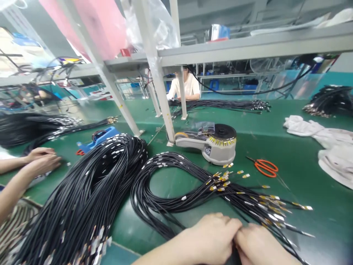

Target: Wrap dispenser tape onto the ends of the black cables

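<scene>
My left hand point(213, 235) and my right hand point(257, 241) meet at the bottom of the head view, fingers curled in and pressed together. Something dark shows just below and between them; what they pinch is hidden. Right beyond my hands lies a looped bundle of black cables point(165, 200), with white labels along it. Its ends carry yellow-and-white tags point(220, 180) and fan out to the right over the green table point(311, 180).
A larger black cable bundle point(91, 184) lies left. Behind stand a round tape dispenser point(220, 145) and a blue tape dispenser point(100, 138). Orange-handled scissors point(266, 167) and white cloth point(331, 140) lie right. A co-worker's hands point(44, 162) are at left; another person point(186, 86) sits across, beyond metal posts point(162, 95).
</scene>
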A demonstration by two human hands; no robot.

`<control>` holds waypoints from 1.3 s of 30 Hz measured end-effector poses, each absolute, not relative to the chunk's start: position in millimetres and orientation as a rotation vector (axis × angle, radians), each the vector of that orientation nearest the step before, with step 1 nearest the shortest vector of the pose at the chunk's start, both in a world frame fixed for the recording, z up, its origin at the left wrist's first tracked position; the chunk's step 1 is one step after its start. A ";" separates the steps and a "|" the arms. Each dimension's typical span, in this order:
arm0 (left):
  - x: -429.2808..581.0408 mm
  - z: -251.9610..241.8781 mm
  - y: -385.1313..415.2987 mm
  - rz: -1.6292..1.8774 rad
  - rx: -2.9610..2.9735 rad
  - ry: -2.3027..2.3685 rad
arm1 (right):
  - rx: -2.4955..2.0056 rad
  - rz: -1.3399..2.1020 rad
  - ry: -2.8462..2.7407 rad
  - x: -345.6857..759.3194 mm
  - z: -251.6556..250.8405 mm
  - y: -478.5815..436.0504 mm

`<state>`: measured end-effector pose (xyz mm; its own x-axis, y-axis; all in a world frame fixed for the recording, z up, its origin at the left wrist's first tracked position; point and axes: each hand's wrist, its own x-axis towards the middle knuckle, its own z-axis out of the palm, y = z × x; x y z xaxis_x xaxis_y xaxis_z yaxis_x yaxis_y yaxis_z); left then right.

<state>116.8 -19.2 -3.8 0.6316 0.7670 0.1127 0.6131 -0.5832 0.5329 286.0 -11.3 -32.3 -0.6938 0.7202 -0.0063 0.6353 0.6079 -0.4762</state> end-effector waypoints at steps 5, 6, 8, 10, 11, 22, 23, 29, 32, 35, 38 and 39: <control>120.2 -2.5 -2.0 0.877 1.791 1.152 | -1.188 0.680 -2.498 290.5 17.4 29.6; 121.0 -0.8 4.6 0.944 1.657 1.153 | -1.163 0.724 -2.407 291.1 28.0 41.0; 121.3 1.4 17.0 1.047 1.353 1.125 | -1.157 0.799 -2.143 293.8 42.5 69.9; 118.9 1.2 25.8 1.105 1.072 1.079 | -1.236 0.880 -1.743 296.9 47.2 105.6; 116.5 0.2 28.6 1.135 0.967 1.061 | -1.276 0.958 -1.500 297.8 46.7 124.3; 95.8 -19.7 42.8 1.397 0.699 0.906 | -1.254 1.121 -1.288 284.7 31.7 211.7; 96.2 -21.3 43.4 1.399 0.710 0.908 | -1.255 1.107 -1.289 285.2 30.9 213.2; 95.3 -20.1 41.5 1.407 0.747 0.912 | -1.262 1.008 -1.334 289.5 38.5 213.2; 92.7 -12.4 39.4 1.406 0.730 0.911 | -1.199 0.938 -1.341 288.5 56.4 194.6; 90.6 -3.7 37.0 1.410 0.673 0.903 | -1.029 0.991 -1.377 277.7 68.0 158.8; 89.1 1.8 35.3 1.397 0.605 0.905 | -0.952 1.198 -1.620 255.0 56.8 116.3; 88.8 2.5 34.8 1.390 0.595 0.917 | -0.946 1.278 -1.704 246.2 48.8 103.7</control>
<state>88.8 34.8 2.5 -0.0609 0.9796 -0.1916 -0.5620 0.1250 0.8176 246.2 103.7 48.8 -0.4104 0.8987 0.1544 0.1031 0.2140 -0.9714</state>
